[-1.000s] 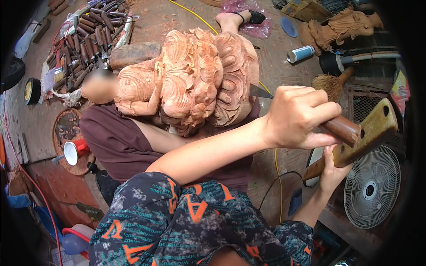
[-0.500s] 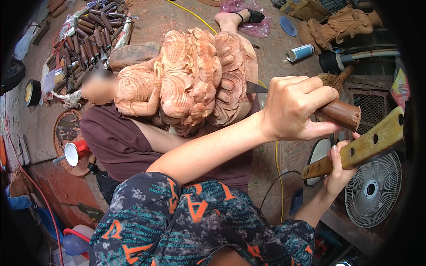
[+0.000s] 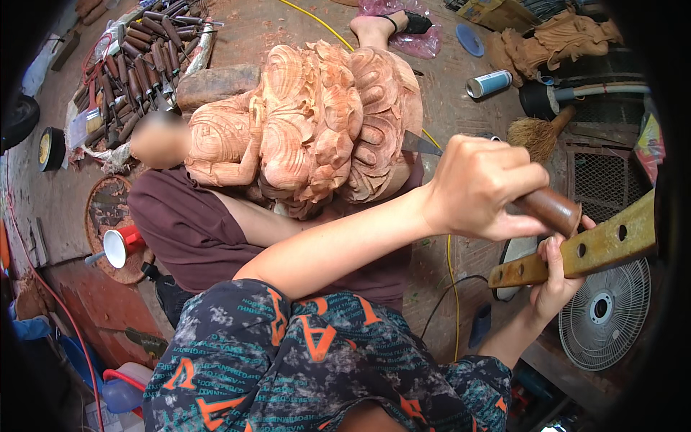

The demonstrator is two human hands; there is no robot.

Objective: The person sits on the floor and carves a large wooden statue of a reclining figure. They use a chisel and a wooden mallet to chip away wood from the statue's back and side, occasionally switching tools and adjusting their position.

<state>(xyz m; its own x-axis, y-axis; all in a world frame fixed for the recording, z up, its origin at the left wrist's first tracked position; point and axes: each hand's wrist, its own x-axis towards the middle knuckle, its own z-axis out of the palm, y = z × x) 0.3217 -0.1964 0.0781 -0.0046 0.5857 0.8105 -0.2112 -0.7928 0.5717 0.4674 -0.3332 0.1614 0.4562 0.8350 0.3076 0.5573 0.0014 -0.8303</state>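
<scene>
My left hand (image 3: 486, 187) is closed around the brown wooden handle (image 3: 551, 209) of a chisel. The chisel's dark blade (image 3: 423, 145) points left and meets the edge of the carving's base; exact contact is hard to make out. The pale reddish wood carving (image 3: 309, 122), a figure on lotus petals, lies on its side across my lap, its head end blurred. My right hand (image 3: 558, 277) grips a flat yellowish bar with round holes (image 3: 533, 268), just below the butt of the chisel handle. Some of the right fingers are hidden behind the bar.
Many wooden-handled carving tools (image 3: 144, 65) lie heaped at far left. A wooden block (image 3: 216, 88) stands beside the carving. On the right are a spray can (image 3: 489, 84), a straw brush (image 3: 536, 137), a fan (image 3: 603, 309) and another carving (image 3: 554, 43). A yellow cord (image 3: 452, 288) crosses the floor.
The butt of the chisel handle has dipped a little in the picture. The bar has tilted flatter, its far end lower, and my right hand has shifted slightly right. The carving is nearly unmoved.
</scene>
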